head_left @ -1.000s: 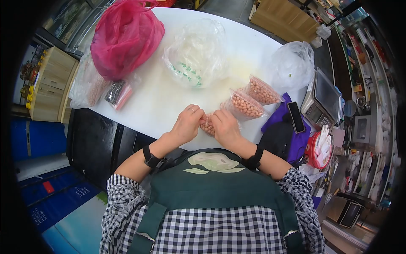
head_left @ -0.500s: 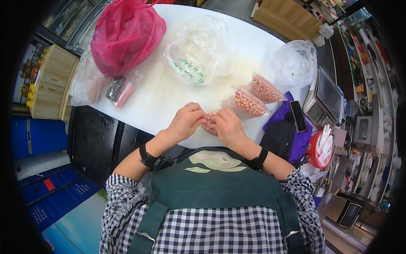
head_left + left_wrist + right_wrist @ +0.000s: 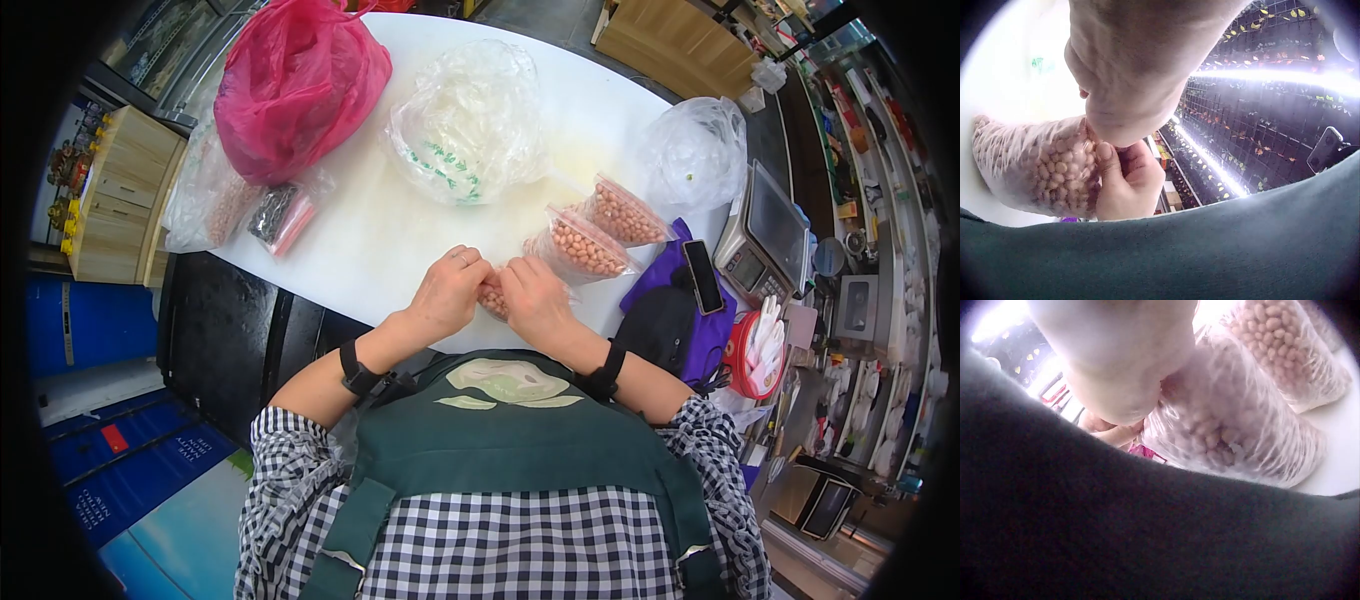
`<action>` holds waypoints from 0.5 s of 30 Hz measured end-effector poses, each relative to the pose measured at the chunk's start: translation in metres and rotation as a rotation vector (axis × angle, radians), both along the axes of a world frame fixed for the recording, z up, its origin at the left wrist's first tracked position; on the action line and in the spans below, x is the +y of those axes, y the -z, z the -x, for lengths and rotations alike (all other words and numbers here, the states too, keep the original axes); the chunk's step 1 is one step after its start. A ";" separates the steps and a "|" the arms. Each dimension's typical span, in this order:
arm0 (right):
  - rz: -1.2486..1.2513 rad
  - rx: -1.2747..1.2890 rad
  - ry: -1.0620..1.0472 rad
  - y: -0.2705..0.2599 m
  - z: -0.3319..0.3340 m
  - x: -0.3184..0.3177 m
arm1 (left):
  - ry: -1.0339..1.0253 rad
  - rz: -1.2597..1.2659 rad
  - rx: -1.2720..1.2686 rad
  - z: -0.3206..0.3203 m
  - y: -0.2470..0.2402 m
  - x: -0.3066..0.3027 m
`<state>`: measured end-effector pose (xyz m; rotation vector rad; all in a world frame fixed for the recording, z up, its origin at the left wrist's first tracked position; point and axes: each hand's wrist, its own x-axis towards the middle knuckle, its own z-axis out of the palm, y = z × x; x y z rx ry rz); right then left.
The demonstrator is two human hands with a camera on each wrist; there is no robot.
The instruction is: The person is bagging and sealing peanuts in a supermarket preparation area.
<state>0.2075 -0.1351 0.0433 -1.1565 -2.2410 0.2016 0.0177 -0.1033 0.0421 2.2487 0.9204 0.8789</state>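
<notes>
A clear bag of peanuts (image 3: 492, 297) stands at the table's near edge between the hands. The left hand (image 3: 447, 292) pinches its top edge from the left, and the right hand (image 3: 537, 300) pinches it from the right, fingertips close together. In the left wrist view the peanut bag (image 3: 1063, 172) bulges below the left hand (image 3: 1129, 75), with the other hand's thumb against its top. The right wrist view has the bag (image 3: 1222, 425) beside the right hand (image 3: 1122, 356). Two more filled peanut bags (image 3: 585, 248) (image 3: 628, 213) lie just beyond the right hand.
On the white table (image 3: 370, 270) are a pink bag (image 3: 295, 90), a crumpled clear bag (image 3: 465, 125), small packets (image 3: 280, 218) at left and another clear bag (image 3: 695, 150) at right. A scale (image 3: 765, 225), a phone (image 3: 703, 275) and a red tin (image 3: 752, 355) stand at the right.
Both hands stay at the bag's top with small finger movements. The fingertips moved slightly apart, then came closer together again.
</notes>
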 end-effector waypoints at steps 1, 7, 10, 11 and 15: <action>-0.002 -0.015 0.001 -0.003 0.002 0.000 | 0.001 0.000 -0.001 0.000 0.001 0.000; 0.038 0.124 0.010 -0.011 -0.002 -0.002 | -0.073 -0.059 -0.020 -0.003 0.002 0.000; 0.030 0.154 0.015 -0.011 -0.011 -0.008 | -0.054 -0.106 -0.065 -0.001 -0.004 0.000; 0.021 0.117 0.024 -0.008 -0.014 -0.009 | -0.039 -0.143 -0.043 -0.001 -0.007 -0.001; -0.029 0.060 0.028 -0.007 -0.015 -0.008 | 0.012 -0.151 0.029 -0.002 -0.009 -0.003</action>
